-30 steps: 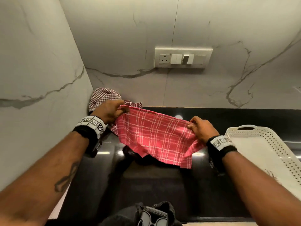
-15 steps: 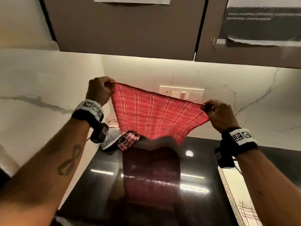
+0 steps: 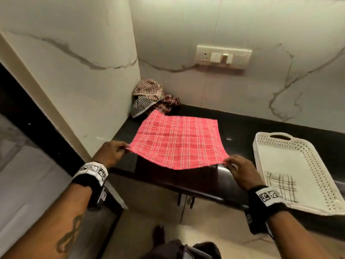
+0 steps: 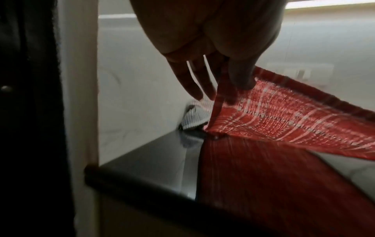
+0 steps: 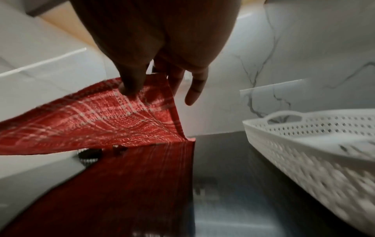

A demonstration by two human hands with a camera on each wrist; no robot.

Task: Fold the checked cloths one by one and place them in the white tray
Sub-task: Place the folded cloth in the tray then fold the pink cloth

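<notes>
A red checked cloth (image 3: 179,141) is spread out over the black counter (image 3: 237,128), its far edge down on the counter and its near edge held up. My left hand (image 3: 112,153) pinches the near left corner, thumb on top of the red cloth (image 4: 284,115). My right hand (image 3: 240,171) pinches the near right corner of the red cloth (image 5: 113,118). The white perforated tray (image 3: 317,176) stands to the right and holds a folded white checked cloth (image 3: 281,186). A heap of other checked cloths (image 3: 149,96) lies in the back corner.
Marble walls close off the left side and the back, with a switch plate (image 3: 224,57) on the back wall. The counter's front edge (image 3: 168,182) runs just under my hands, with cabinet doors below. The tray (image 5: 316,137) sits close to my right hand.
The red cloth was held up in the air by its top corners; now it has come down and lies spread over the counter, both hands still pinching its near corners.
</notes>
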